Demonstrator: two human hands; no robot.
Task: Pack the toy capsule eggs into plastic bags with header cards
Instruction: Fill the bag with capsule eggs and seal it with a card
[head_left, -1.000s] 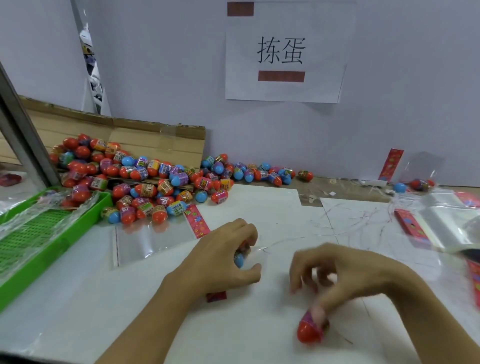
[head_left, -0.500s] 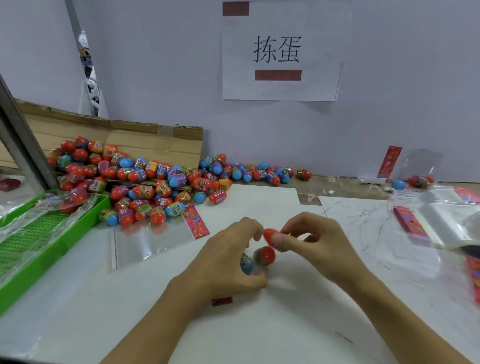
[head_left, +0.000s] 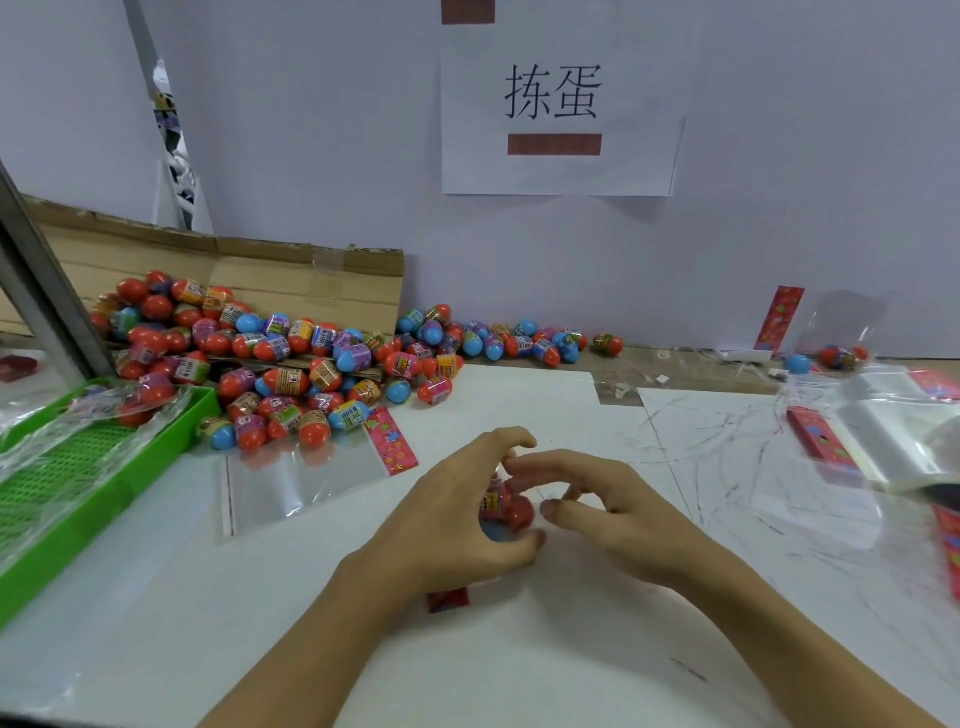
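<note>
A person's left hand (head_left: 457, 512) curls round a small cluster of toy capsule eggs (head_left: 506, 512) at the middle of the white table (head_left: 519, 649), thumb below and fingers arched over the top, apparently gathering them inside a clear bag whose red header card (head_left: 448, 599) peeks out beneath the wrist. The right hand (head_left: 602, 512) meets it from the other side, fingers (head_left: 558, 465) half-curled and spread; they appear to touch the red egg nearest them, though whether they pinch anything cannot be told. The step in hand looks like loading eggs into the bag. The next move likely calls for seating the eggs fully inside while the left hand steadies the film. Beyond the fingertips, to the left, an empty plastic bag (head_left: 306, 480) with its own header card lies flat, and farther off the main egg pile (head_left: 270, 358) spills from a cardboard box (head_left: 311, 275). More bags (head_left: 893, 441) wait well off to the right.
</note>
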